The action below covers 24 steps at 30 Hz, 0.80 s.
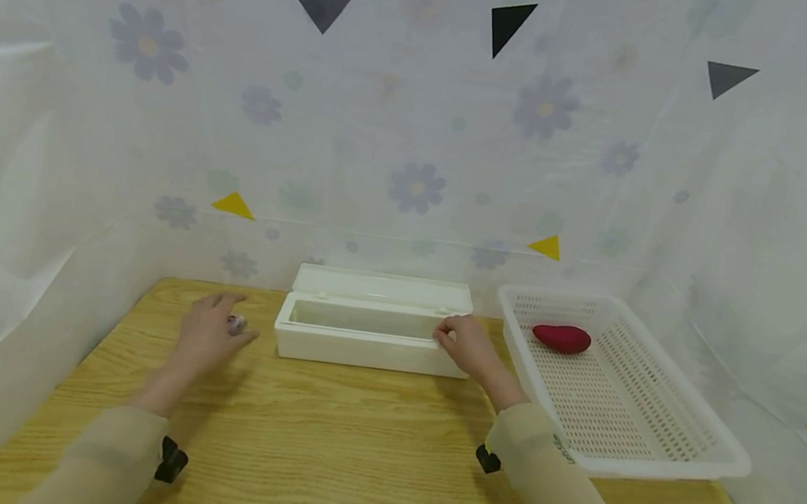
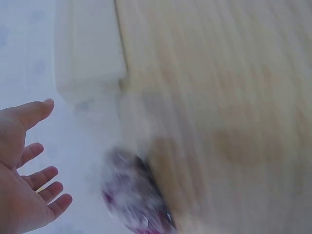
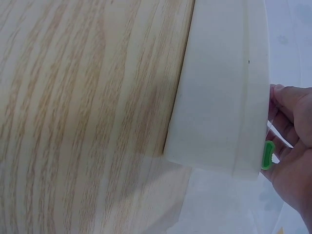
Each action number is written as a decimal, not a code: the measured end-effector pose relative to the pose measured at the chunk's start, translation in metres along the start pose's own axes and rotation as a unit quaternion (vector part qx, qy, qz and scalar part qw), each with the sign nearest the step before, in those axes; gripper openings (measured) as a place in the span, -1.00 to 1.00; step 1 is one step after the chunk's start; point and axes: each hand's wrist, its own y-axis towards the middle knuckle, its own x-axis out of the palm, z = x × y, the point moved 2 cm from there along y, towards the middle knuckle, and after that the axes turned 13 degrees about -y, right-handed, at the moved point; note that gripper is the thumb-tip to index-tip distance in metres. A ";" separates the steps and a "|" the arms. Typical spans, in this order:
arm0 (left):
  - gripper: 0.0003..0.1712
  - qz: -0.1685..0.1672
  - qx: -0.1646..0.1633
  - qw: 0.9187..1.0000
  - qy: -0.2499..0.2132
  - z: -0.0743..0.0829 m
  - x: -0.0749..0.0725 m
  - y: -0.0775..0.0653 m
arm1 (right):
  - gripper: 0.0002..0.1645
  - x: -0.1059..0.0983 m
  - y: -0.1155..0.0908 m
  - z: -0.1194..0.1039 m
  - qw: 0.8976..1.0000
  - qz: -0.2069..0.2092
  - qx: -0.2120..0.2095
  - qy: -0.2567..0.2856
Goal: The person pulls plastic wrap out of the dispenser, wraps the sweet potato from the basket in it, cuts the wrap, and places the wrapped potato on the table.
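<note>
Purple-and-clear shiny bundle point(image 1: 237, 325) shows beside the left hand point(image 1: 207, 333), whose grip is spread and released. It is off the left end of a long white plastic box point(image 1: 354, 350), nearer that hand; the right hand point(image 1: 466, 346) curls at the box's opposite end, whether grasping one cannot tell.

Glare spots the table point(image 1: 342, 446); the left wrist view blurs.

Left hand point(image 2: 20, 197): left edge, fingers extended and spread. Blurred, glossy, purple-and-white item point(image 2: 129, 192): bottom, apart from the fingertips. White box point(image 2: 90, 44): upper left, beside exposed wood-grain bench point(image 2: 234, 87).
</note>
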 end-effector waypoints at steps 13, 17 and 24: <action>-0.26 -0.018 0.051 0.998 -0.039 0.046 0.041 0.031 | -0.83 0.001 0.000 0.000 1.000 0.012 -0.010 -0.004; -0.29 -0.036 0.058 0.997 -0.045 0.048 0.050 0.040 | -0.82 0.002 0.000 0.001 1.000 0.016 -0.014 -0.009; -0.45 -0.077 0.069 0.994 -0.025 0.053 0.062 0.056 | -0.83 0.002 0.002 0.002 1.000 0.013 -0.009 -0.015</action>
